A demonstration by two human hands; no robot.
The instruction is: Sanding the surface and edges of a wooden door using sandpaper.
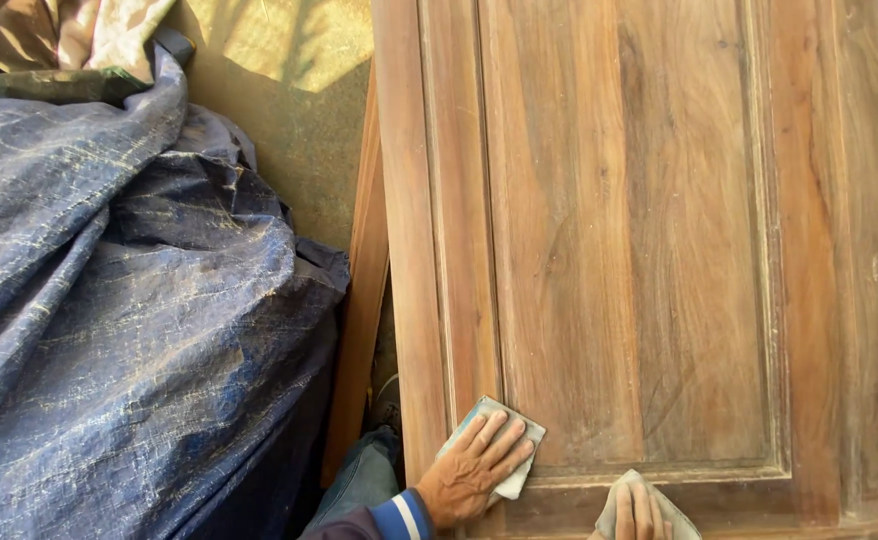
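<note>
A brown wooden door (659, 230) with a raised centre panel lies flat and fills the right of the view. My left hand (474, 468) presses flat, fingers spread, on a grey sheet of sandpaper (515, 482) at the panel's lower left corner. At the bottom edge, my right hand (639, 515) is only partly in view, its fingers resting on a second grey sheet of sandpaper (611, 505) on the door's lower rail. A blue sleeve with a white stripe covers my left wrist.
A crumpled blue tarp (129, 300) covers a bulky heap on the left. A narrow wooden board (364, 290) stands on edge between the tarp and the door. Sunlit concrete floor (289, 90) shows at the top. A trouser leg and shoe sit beside the door's edge.
</note>
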